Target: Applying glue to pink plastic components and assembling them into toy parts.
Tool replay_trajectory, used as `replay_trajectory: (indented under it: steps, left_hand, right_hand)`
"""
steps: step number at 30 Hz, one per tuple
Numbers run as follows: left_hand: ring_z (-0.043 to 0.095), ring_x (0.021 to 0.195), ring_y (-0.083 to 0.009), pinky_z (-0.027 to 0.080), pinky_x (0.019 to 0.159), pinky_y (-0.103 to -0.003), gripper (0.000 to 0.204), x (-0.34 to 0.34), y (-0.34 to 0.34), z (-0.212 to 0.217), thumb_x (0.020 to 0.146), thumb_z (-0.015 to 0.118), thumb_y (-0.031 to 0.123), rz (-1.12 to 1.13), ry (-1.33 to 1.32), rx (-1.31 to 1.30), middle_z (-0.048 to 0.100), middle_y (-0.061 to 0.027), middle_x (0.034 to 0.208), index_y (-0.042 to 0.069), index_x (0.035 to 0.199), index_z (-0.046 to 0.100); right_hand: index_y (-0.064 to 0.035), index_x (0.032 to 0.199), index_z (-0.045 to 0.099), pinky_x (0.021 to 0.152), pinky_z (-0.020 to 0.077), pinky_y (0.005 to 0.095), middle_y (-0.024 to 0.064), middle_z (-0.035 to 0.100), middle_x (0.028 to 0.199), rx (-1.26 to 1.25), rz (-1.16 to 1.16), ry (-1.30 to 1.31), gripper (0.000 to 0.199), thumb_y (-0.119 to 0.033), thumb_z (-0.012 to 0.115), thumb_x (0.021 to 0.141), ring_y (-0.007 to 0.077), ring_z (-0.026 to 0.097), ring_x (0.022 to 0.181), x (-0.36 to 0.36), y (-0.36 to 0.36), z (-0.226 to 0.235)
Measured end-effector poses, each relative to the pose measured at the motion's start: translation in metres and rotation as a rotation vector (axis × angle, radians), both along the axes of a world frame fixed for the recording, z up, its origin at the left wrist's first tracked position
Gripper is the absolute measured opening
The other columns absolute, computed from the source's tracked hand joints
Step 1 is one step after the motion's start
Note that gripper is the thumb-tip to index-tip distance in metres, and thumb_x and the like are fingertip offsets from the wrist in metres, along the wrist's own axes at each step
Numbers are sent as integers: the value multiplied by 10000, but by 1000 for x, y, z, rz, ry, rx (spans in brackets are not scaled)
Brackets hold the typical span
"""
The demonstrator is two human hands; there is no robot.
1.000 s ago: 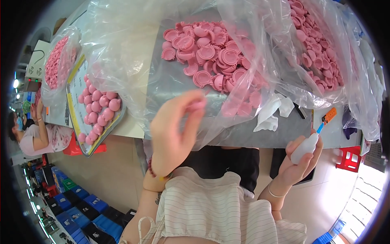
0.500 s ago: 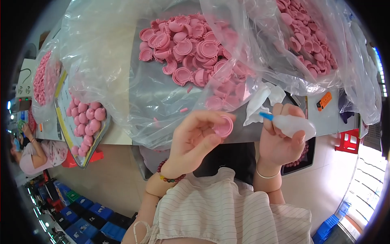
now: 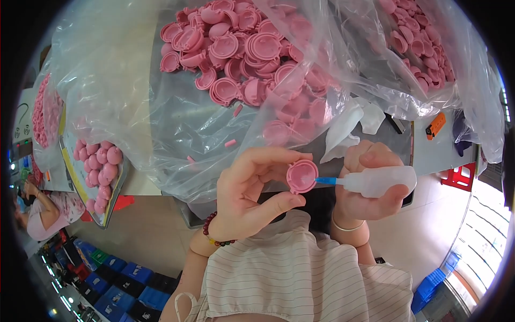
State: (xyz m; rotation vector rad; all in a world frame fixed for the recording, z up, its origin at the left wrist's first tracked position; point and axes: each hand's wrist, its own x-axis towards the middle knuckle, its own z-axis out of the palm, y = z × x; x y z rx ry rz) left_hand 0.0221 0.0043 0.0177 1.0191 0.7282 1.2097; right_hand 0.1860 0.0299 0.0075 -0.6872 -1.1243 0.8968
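Left grip (image 3: pixel 248 199): I saw it pinching a pink half-shell (image 3: pixel 301 176) near the bench (image 3: pixel 429 153) edge | Right grip (image 3: pixel 360 204): wrapped round a white squeeze bottle (image 3: pixel 383 181), blue nozzle (image 3: pixel 326 181) at the shell's rim | Clear bags (image 3: pixel 174 140) held loose half-shells (image 3: pixel 222 47); yellow-edged tray (image 3: pixel 70 147), pink balls (image 3: pixel 102 155).

1 head-worn fisheye view looks down, close above the worktable (image 3: pixel 428 153).

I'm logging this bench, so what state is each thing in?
Left hand: holding pink shell
Pink shell: hollow side showing
Right hand: gripping white bottle
White bottle: sideways, blue nozzle toward shell
Piled shells: loose, jumbled
Pink balls: clustered
Clear plastic: crumpled
Orange tool: lying unheld
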Motion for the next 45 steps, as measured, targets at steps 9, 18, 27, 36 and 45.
replay_trajectory:
  steps: [9,18,27,36,45]
  left_hand:
    - [518,994,-236,414,851,-321,468,1,0,0,654,679,-16,-1,29,8,513,-224,1059,-46,1044,423]
    - [524,977,-227,413,849,-317,475,0,0,1,651,683,-14,-4,47,7,512,-230,1062,-50,1048,424]
    - [555,897,-155,463,763,-263,451,3,0,-3,661,651,-74,27,10,71,532,-153,1070,-74,1074,471]
    - [541,935,-195,438,810,-297,467,2,-1,-1,652,670,-46,10,40,56,523,-184,1066,-64,1065,453]
    - [543,922,-197,441,805,-299,455,3,0,-1,658,673,-28,16,52,76,523,-179,1055,-61,1062,466]
  right_hand:
    - [50,745,523,345,171,223,21,353,509,41,24,-143,520,-434,357,836,92,291,387,3,-1,2]
    - [59,757,525,344,171,225,25,363,511,8,-29,-221,532,-440,360,837,92,295,386,2,-3,3]
    - [54,820,534,381,178,233,28,381,573,41,2,-160,534,-448,355,840,100,295,415,4,-3,0]
    - [53,798,532,388,183,234,30,385,566,-40,-56,-246,538,-455,359,835,104,314,426,3,-6,3]
    - [80,858,544,402,168,241,21,367,569,20,-70,-70,552,-442,365,845,90,255,450,3,-5,-1]
